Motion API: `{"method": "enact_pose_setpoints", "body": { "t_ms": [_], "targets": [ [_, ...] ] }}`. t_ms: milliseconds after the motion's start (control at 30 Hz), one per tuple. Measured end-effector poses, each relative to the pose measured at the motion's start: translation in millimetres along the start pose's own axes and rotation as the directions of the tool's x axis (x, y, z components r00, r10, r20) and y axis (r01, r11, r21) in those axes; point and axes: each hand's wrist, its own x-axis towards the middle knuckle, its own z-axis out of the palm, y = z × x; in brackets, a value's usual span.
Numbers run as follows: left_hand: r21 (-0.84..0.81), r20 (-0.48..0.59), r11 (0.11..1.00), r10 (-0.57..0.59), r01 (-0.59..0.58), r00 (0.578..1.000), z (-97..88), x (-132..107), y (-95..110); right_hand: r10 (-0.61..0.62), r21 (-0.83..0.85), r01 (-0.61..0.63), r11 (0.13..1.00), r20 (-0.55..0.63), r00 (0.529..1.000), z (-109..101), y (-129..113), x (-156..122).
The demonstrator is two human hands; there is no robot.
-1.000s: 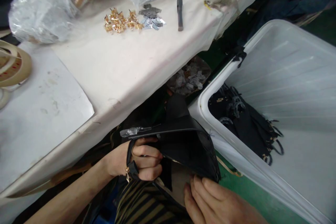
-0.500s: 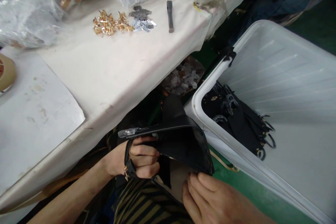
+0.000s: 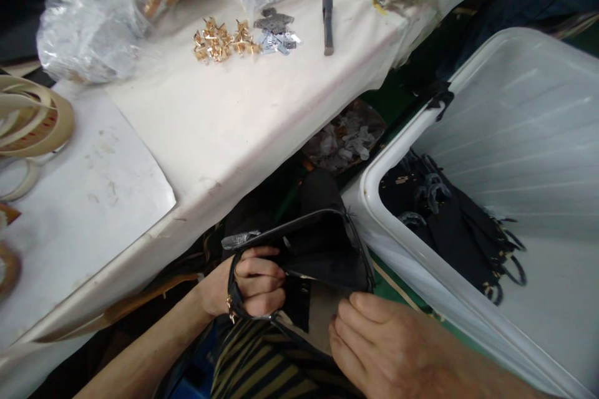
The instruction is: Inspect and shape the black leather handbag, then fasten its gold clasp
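A black bag [image 3: 322,246] is held over my lap with its mouth spread wide, showing a dark lining. My left hand [image 3: 259,280] is closed at the left end of the opening, its fingers curled over the bag's edge; a black strap with gold metal fittings loops around the wrist. Clear plastic film covers part of the rim above that hand. At the lower right edge, my right hand [image 3: 369,336] pinches the bag's material, with the fingertips partly hidden. A beige panel shows between the two hands.
A white bin [image 3: 374,181] at right holds several black bags [image 3: 449,224]. On the white-covered table [image 3: 210,118] lie gold fittings [image 3: 218,40], metal plates [image 3: 278,40], a dark bar-shaped tool [image 3: 328,28], tape rolls [image 3: 63,118] and plastic bags [image 3: 88,34]. Scraps fill a container [image 3: 349,134] below.
The view has shifted left, so the table items and bin appear further right and more tape rolls show. Both hands keep their hold on the bag.
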Motion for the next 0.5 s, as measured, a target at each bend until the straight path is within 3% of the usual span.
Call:
{"method": "enact_pose_setpoints", "body": {
  "t_ms": [200, 500],
  "targets": [
    [-0.025, -0.062, 0.999, -0.023, 0.022, 0.998, 3.5, 6, 5, 0.023, 0.051, -0.023, 0.998, 0.006, 1.0, 0, 10, -7],
    [-0.001, -0.034, 1.0, -0.002, 0.002, 0.999, 2.4, 19, 16, 0.017, 0.07, -0.013, 0.997, -0.054, 0.998, -3, 14, -20]
  ]
}}
